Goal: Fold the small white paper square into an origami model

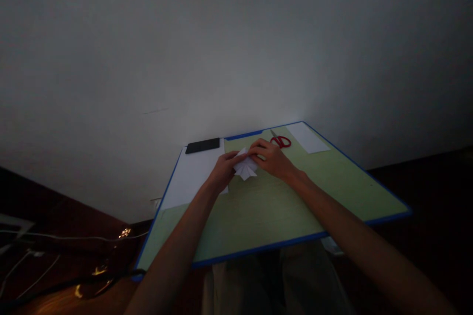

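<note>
A small folded white paper piece (245, 169) lies on a green board with a blue rim (281, 244). My left hand (223, 169) pinches its left side with fingers closed. My right hand (271, 156) rests on its upper right part, fingers curled and pressing on the paper. Both forearms reach in from the bottom of the view.
Red-handled scissors (281, 141) lie just beyond my right hand. A white paper strip (307, 138) sits at the far right corner. A larger white sheet (190, 174) covers the board's left side, with a black phone (202, 145) at its far edge. Cables (55, 251) lie on the dark floor at left.
</note>
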`<state>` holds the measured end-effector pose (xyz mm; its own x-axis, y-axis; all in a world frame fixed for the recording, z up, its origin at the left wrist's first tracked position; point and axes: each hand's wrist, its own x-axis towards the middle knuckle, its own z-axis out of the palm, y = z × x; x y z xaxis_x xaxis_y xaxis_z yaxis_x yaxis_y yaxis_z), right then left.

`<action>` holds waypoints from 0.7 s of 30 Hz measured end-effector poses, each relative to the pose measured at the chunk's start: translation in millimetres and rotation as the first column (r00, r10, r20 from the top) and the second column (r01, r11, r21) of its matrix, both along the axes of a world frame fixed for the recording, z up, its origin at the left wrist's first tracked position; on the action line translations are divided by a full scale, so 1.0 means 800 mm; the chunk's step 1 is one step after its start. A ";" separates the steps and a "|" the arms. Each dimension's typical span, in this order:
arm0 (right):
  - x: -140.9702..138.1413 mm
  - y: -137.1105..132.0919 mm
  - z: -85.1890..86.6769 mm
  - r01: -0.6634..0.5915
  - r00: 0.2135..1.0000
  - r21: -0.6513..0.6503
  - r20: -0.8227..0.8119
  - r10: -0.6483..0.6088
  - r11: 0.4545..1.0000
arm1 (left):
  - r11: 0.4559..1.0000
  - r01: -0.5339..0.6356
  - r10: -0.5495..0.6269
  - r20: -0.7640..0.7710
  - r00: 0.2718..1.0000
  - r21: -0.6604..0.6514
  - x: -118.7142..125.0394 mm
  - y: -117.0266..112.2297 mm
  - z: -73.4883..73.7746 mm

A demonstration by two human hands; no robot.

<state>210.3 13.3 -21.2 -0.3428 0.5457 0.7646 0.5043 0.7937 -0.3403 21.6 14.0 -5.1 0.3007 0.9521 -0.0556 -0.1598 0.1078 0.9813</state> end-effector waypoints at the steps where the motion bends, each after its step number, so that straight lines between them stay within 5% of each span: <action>1: 0.000 0.000 0.000 -0.004 1.000 -0.009 -0.016 0.004 1.000 | 1.000 0.011 -0.011 0.007 1.000 -0.002 0.000 0.000 -0.001; 13: -0.006 -0.006 0.003 -0.053 0.975 -0.117 -0.219 0.026 0.992 | 0.999 0.048 -0.048 0.014 0.999 0.017 -0.001 0.001 -0.003; 21: -0.008 0.004 -0.002 -0.137 0.917 -0.368 -0.398 -0.022 0.920 | 0.997 0.048 -0.045 -0.050 0.998 0.062 -0.003 0.002 -0.010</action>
<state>203.9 16.5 -22.6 -0.1032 0.8094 0.5781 0.2260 0.5851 -0.7788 19.1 15.7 -13.0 0.3434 0.9391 -0.0118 -0.1083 0.0521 0.9928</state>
